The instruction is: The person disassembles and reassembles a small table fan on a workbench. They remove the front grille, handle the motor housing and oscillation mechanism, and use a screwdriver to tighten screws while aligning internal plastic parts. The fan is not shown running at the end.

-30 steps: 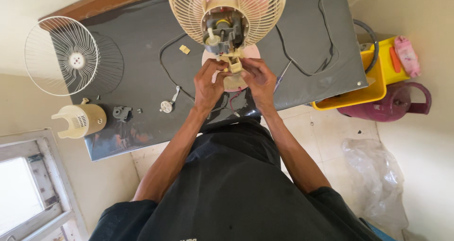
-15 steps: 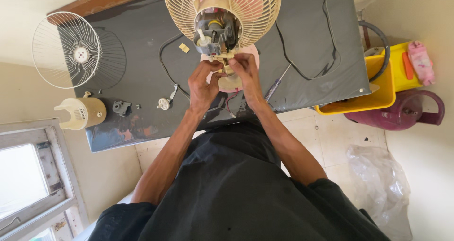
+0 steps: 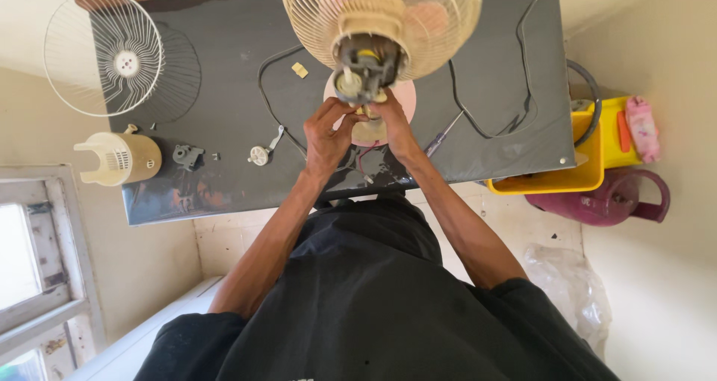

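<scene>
Cream walls and a pale floor surround a dark grey table (image 3: 224, 179), seen from directly above by a head-worn camera. At the middle of the table's near edge, both hands are brought together under the exposed motor (image 3: 364, 66) of a small table fan. The left hand (image 3: 326, 133) is curled, its fingers closed around the neck just below the motor. The right hand (image 3: 393, 123) is likewise curled and pressed against the same spot from the other side; exactly what its fingertips pinch cannot be told. Beneath the hands the fan's round pink base (image 3: 403, 101) is seen, resting on the table. Above the motor the cream rear grille (image 3: 441, 30) is attached, with pink blades blurred inside it, reaching past the table's far edge.

Just beside the right hand a screwdriver (image 3: 446, 133) is laid on the table, and a black cord (image 3: 515, 75) is looped toward the right edge. Near the left hand a small white knob part (image 3: 259, 155) and a small yellowish piece (image 3: 299, 69) are placed. Toward the left edge a grey bracket (image 3: 186, 155) and a cream motor cover (image 3: 119, 158) are set, and a white front grille (image 3: 104, 52) is leaned at the far left corner. Beyond the right edge a yellow bin (image 3: 590, 173) and a purple jug (image 3: 612, 202) are stood on the floor.
</scene>
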